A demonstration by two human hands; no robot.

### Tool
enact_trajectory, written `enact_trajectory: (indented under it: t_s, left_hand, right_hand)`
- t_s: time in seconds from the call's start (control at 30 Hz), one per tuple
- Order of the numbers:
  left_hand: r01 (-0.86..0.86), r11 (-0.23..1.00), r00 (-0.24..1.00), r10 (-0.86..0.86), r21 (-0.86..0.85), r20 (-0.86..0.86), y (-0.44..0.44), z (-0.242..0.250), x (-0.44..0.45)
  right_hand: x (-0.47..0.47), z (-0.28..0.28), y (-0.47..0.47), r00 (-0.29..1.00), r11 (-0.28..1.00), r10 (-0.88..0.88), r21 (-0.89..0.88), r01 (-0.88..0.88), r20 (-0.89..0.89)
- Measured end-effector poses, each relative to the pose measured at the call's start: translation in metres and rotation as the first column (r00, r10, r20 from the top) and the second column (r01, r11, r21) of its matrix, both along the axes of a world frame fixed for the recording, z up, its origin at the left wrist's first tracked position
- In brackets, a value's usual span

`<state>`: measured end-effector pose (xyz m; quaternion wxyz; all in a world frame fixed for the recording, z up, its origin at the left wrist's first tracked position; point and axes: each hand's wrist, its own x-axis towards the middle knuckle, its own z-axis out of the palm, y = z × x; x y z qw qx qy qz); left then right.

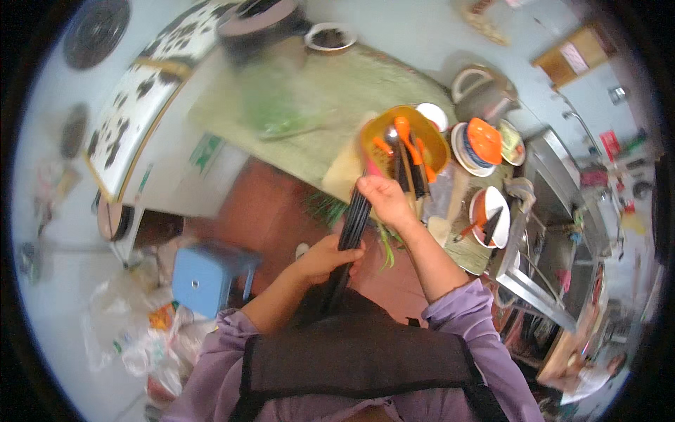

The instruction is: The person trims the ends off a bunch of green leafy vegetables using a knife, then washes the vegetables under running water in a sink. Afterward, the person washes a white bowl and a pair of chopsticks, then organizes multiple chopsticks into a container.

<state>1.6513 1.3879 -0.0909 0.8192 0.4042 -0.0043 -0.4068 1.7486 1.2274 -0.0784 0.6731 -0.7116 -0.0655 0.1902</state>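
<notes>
Both hands are closed around a bundle of long black chopsticks [354, 224], tilted in front of my chest. My left hand [328, 259] grips its lower part; my right hand [384, 198] holds the upper end. Just beyond my right hand is a yellow-brown plastic basin [440, 140], with orange spoons [405, 132], a metal ladle [392, 133] and several dark-handled utensils in it. A pale board [340, 176] lies partly under the basin. Green leafy stalks [386, 250] show below my right hand.
The green counter [337, 95] carries a green plastic bag [274, 111], stacked bowls with an orange dish [482, 141], and a white bowl [498, 216] with a knife. A metal sink [548, 158] stands right. A blue stool [200, 277] and plastic bags [153, 348] are at left. Another person [593, 380] appears far lower right.
</notes>
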Motion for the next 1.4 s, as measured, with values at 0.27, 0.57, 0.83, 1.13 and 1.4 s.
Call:
enact_trajectory:
  t_s: [0.27,0.57,0.83,1.13,1.4]
  left_hand:
    - [-0.317,0.948,0.917,0.313,0.026,-0.248,0.069,-0.037,-0.051]
    - [-0.623,0.770,0.567,0.566,0.138,-0.599,0.119,-0.137,-0.120]
    - [-0.700,0.595,0.231,0.712,0.395,-0.664,0.153,-0.275,-0.151]
    - [-0.700,0.413,0.014,0.824,0.582,-0.567,0.154,-0.454,-0.151]
    - [-0.493,0.454,-0.020,0.846,0.742,-0.532,0.171,-0.480,-0.152]
  right_hand:
    - [-0.017,-0.056,0.115,0.939,0.946,0.289,0.206,-0.251,-0.185]
    - [-0.084,-0.232,0.190,0.796,0.977,0.163,0.209,-0.047,-0.583]
    - [-0.105,-0.440,0.146,0.459,0.909,0.050,-0.151,-0.389,-0.887]
    - [-0.087,-0.715,0.134,0.538,0.039,0.603,-0.652,-0.757,-0.589]
    - [-0.024,-0.856,0.126,0.751,-0.041,0.481,-0.867,-0.496,-0.452]
